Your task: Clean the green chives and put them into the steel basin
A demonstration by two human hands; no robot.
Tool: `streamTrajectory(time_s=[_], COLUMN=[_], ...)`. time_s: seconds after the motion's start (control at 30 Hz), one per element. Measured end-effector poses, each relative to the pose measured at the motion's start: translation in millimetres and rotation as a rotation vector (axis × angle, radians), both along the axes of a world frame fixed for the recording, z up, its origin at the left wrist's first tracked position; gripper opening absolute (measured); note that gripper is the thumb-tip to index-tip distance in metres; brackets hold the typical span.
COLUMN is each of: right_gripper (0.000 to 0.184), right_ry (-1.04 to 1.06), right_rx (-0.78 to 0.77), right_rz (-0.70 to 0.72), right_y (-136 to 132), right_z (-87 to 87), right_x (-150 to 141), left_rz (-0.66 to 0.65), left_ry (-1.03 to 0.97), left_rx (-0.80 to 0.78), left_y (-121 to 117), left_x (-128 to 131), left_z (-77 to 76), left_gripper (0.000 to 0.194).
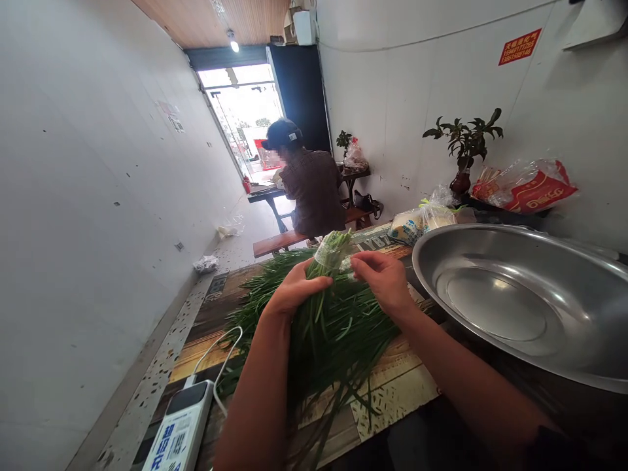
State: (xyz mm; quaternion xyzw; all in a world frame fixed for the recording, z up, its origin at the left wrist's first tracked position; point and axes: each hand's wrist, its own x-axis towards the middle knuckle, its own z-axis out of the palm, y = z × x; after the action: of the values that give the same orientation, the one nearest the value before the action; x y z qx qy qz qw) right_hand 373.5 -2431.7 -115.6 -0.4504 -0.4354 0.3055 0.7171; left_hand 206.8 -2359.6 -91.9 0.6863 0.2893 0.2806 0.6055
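My left hand (297, 289) is wrapped around a bunch of green chives (339, 239), its cut stem ends pointing up and away from me. A band of clear plastic wrap (324, 255) encircles the bunch near those ends. At its right side, my right hand (383, 280) pinches with thumb and forefinger at a crumpled bit of this wrap. Long leaves trail down from the bunch over a loose pile of chives (267, 278) on the patterned table (392, 386).
A wide steel basin (495, 294) stands at the right. Bagged goods (417, 226) and a potted plant (464, 140) are behind it. A white power bank (179, 422) with a cable lies front left. Beyond the table, a person (316, 186) sits on a bench (277, 243).
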Motion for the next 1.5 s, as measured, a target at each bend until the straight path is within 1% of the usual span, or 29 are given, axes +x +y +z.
streamTrajectory(time_s=[0.07, 0.13, 0.23, 0.3, 0.4, 0.5, 0.63, 0.73, 0.8, 0.87, 0.97, 1.03, 1.1, 1.2, 1.23, 1.3, 1.4, 1.5], right_gripper=[0.024, 0.021, 0.016, 0.017, 0.021, 0.025, 0.024, 0.023, 0.024, 0.022, 0.019, 0.018, 0.018, 0.014, 0.012, 0.009, 0.011, 0.012], right_ry=[-0.055, -0.162, -0.446, -0.644, -0.867, -1.075, -1.381, -1.495, -1.489, -1.45, -1.35, -1.259, -1.146, -0.893, -0.812, -0.743, -0.787, -0.836], right_rx=[-0.031, -0.005, 0.158, 0.278, 0.363, 0.374, 0.368, 0.43, 0.471, 0.469, 0.408, 0.357, 0.299, 0.214, 0.202, 0.197, 0.218, 0.252], right_rz=[-0.013, -0.091, -0.295, -0.39, -0.449, -0.469, -0.531, -0.608, -0.65, -0.686, -0.738, -0.752, -0.8, -0.962, -0.985, -0.926, -0.718, -0.537], right_y=[-1.3, -4.4, -9.2, -10.0, -7.1, -4.2, -2.7, 1.7, 6.1, 10.3, 15.4, 18.1, 19.5, 16.4, 14.0, 8.0, 0.3, -1.4], right_z=[3.1, 7.2, 10.4, 9.0, 4.2, 2.4, 7.9, 11.4, 10.3, 6.8, 0.3, -1.1, 2.0, 12.5, 15.5, 17.6, 10.6, 2.2], right_x=[-3.2, -6.9, -10.3, -9.9, -6.7, -2.7, 3.5, 8.9, 11.0, 10.5, 8.4, 11.9, 21.9, 39.5, 42.1, 39.0, 20.1, 3.5], left_rz=[0.004, 0.015, 0.03, 0.039, 0.075, 0.129, 0.17, 0.177, 0.171, 0.164, 0.157, 0.154, 0.15, 0.151, 0.157, 0.173, 0.165, 0.149], left_ry=[0.01, 0.021, 0.037, 0.046, 0.078, 0.133, 0.198, 0.207, 0.194, 0.18, 0.17, 0.17, 0.176, 0.174, 0.168, 0.145, 0.093, 0.067], left_rx=[0.012, 0.031, 0.04, 0.049, 0.084, 0.143, 0.223, 0.222, 0.204, 0.192, 0.166, 0.142, 0.117, 0.074, 0.053, 0.005, -0.058, -0.073], left_y=[1.0, 1.1, -0.6, -2.4, -5.1, -7.6, -10.5, -11.7, -12.0, -12.3, -13.3, -13.3, -11.6, -5.5, -3.0, 1.5, 5.0, 4.7], left_x=[-1.0, -0.8, 1.1, 2.8, 5.2, 7.3, 11.1, 14.4, 15.9, 16.7, 16.7, 15.6, 13.0, 6.2, 3.7, -1.1, -6.6, -9.8], left_z=[0.1, 0.2, 1.0, 1.9, 3.4, 4.5, 4.8, 4.7, 5.0, 5.8, 6.9, 6.6, 5.2, 2.7, 2.4, 2.8, 5.4, 7.5], left_gripper=[0.042, 0.042, 0.043, 0.043, 0.042, 0.036, 0.027, 0.025, 0.026, 0.026, 0.025, 0.025, 0.027, 0.033, 0.036, 0.039, 0.04, 0.039])
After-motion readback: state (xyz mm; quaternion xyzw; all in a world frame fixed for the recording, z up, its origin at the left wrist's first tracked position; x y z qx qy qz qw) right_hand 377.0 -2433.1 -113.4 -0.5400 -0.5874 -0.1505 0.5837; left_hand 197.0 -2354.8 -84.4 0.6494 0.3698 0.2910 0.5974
